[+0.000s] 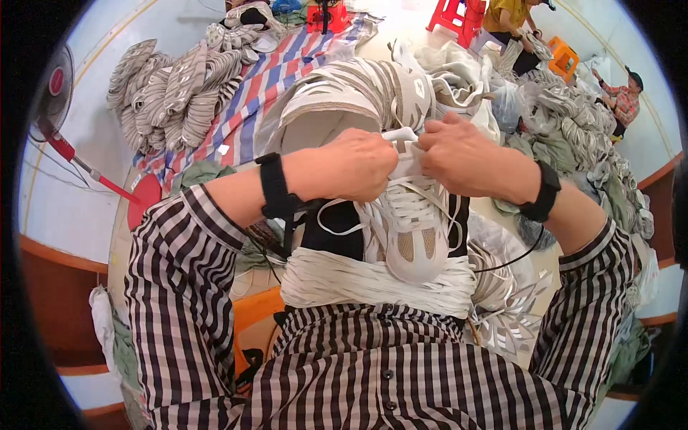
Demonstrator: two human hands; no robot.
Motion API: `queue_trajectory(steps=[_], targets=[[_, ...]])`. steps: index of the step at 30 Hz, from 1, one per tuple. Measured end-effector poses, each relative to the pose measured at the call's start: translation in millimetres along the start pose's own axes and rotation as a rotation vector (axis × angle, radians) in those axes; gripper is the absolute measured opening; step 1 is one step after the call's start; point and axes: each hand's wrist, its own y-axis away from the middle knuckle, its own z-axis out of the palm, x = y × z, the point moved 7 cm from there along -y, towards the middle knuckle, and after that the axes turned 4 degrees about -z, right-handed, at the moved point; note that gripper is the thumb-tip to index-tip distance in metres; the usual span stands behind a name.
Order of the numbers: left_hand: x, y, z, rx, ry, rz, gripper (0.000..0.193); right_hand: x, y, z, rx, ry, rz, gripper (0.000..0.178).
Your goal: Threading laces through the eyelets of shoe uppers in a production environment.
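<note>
A white and beige shoe upper [416, 252] lies over my lap, its toe toward me. A white shoelace [410, 202] crosses its front, with loose loops hanging at both sides. My left hand [360, 165] is closed at the upper's top left edge, beside the tongue [400, 134]. On the opposite edge, my right hand [459, 156] pinches with bent fingers. Whether lace ends are also inside the fingers is hidden. A thick bundle of white laces [376, 283] lies across my waist, below the toe.
Stacked uppers [337, 89] stand just beyond my hands. More uppers [175, 93] are piled on a striped sheet [269, 82] at far left. A fan [57, 86] stands at the left. Two people [510, 20] sit at far right near an orange stool [563, 57].
</note>
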Motion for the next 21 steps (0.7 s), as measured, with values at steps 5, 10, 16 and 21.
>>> queue_trajectory(steps=[5,10,16,21], targets=[[1.8,-9.8,4.0,0.068,-0.084,-0.105,0.017,0.4,-3.1,9.8,-0.049,0.089,0.101,0.007],[-14.5,-2.2,4.6,0.056,0.205,-0.186,0.016,27.5,3.1,25.9,0.217,-0.464,0.345,0.015],[-20.5,0.5,18.3,0.117,0.270,-0.296,0.013,39.7,8.5,42.8,0.240,-0.940,0.552,0.018],[50.0,16.5,5.5,0.542,0.153,0.105,0.016,2.3,7.6,2.6,0.528,-0.251,0.190,0.013]])
